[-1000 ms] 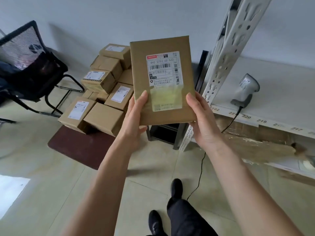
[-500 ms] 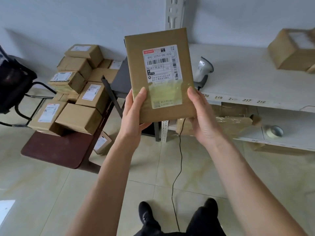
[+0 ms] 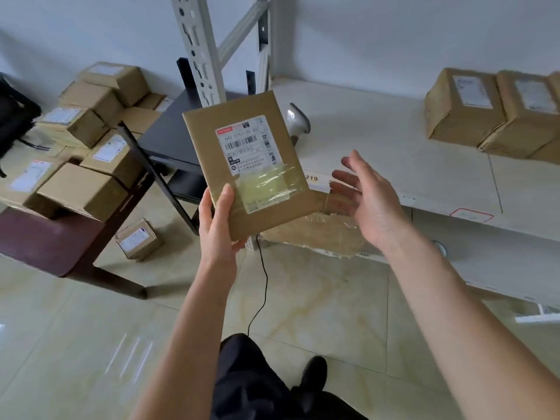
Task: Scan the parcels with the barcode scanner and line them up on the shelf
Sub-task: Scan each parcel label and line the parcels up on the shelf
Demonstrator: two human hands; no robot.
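Note:
My left hand (image 3: 218,225) grips the lower left corner of a flat brown parcel (image 3: 209,140), label and barcode facing me, held up in front of the shelf's left end. My right hand (image 3: 368,197) is off the parcel, fingers spread, hovering just to its right over the shelf's front edge. The grey barcode scanner (image 3: 298,121) stands on the white shelf (image 3: 394,153), partly hidden behind the parcel. Two brown parcels (image 3: 491,113) stand side by side at the shelf's far right.
A pile of brown boxes (image 3: 81,165) covers a low dark table (image 3: 51,247) at left; one small box (image 3: 138,239) lies on the floor. A black stand (image 3: 169,137) sits beside the shelf upright (image 3: 197,47). The scanner cable (image 3: 263,286) hangs to the floor. A taped carton (image 3: 318,234) fills the lower shelf.
My right hand has let go of the parcel and moved right, fingers spread. The parcel now tilts in my left hand alone. The view has swung right toward the shelf.

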